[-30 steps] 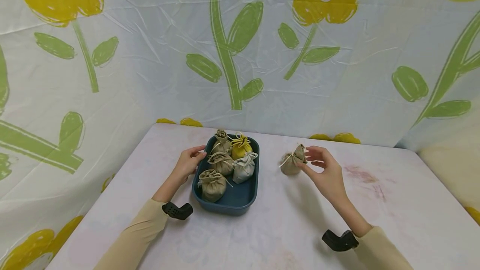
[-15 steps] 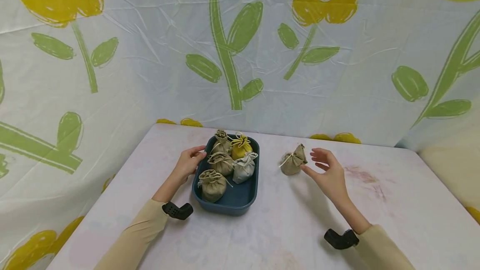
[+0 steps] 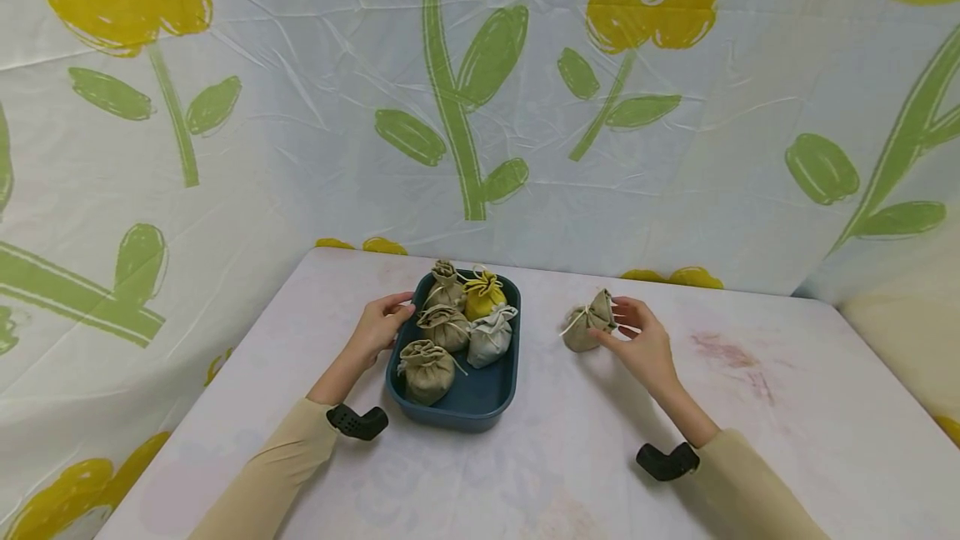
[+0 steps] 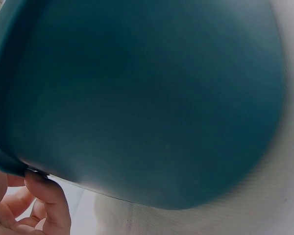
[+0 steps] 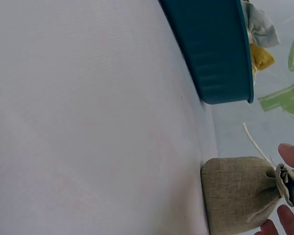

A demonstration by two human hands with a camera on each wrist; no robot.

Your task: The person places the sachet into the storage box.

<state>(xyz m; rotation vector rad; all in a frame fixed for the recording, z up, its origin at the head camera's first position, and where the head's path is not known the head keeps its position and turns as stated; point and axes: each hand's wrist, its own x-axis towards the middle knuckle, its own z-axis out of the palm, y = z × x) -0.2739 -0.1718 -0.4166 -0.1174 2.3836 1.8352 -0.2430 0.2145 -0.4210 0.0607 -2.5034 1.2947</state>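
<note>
My left hand (image 3: 378,325) holds the left rim of a dark blue tray (image 3: 483,394). In the left wrist view, the thumb tip presses under the rim (image 4: 5,159). Right of the tray, a beige drawstring pouch (image 3: 581,332) stands on the table. My right hand (image 3: 641,344) is at this pouch, thumb on the near side and fingers behind its gathered neck. The right wrist view shows thumb and fingers spread either side of the neck, with a gap beside the thumb. Inside the tray are beige pouches (image 3: 426,373), a yellow pouch (image 3: 483,297) and a pale grey pouch (image 3: 489,338).
A pale cloth covers the table (image 3: 525,473). Behind it hangs a flower-printed curtain (image 3: 315,148), which also runs along the left side. Faint reddish stains (image 3: 723,350) mark the cloth right of my right hand. Table surface separates the tray from the standing pouch.
My right hand drew slightly back to the right from the beige pouch, then came in again around its neck. The pouch, the tray and my left hand have stayed in place.
</note>
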